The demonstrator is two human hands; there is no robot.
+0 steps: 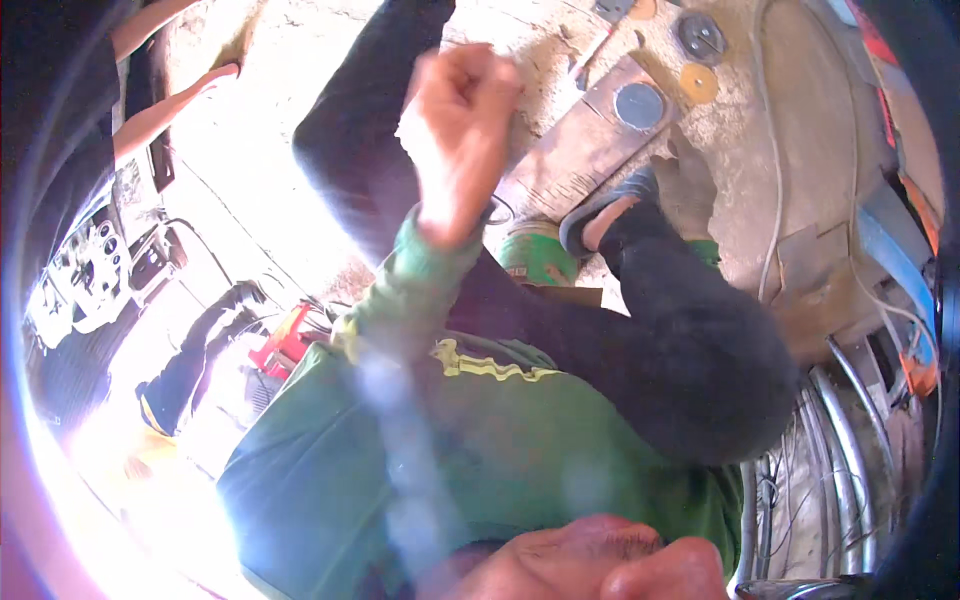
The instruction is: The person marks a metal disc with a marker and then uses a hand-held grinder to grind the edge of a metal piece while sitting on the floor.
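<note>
My left hand [462, 115] is raised in front of me, its fingers curled in; it is blurred, and whatever it may hold is hidden. Beyond my bent leg, my right hand [688, 190] looks greyish, gloved or dusty, with the fingers stretched toward a flat brownish board [570, 150]. A round grey disc [639, 105] lies on the board's far end, a little past those fingers. A yellow disc [699, 84] and a dark round disc with holes [698, 38] lie on the ground beyond. Nearby is a thin tool [592, 58], too small to name.
My sandalled foot [612, 212] is beside the board, next to a green container [538, 256]. A cable [775, 150] runs along the ground at right, with metal pipes [845, 450] lower down. Another person's bare limbs [170, 115] and a red tool [284, 342] are at left, amid glare.
</note>
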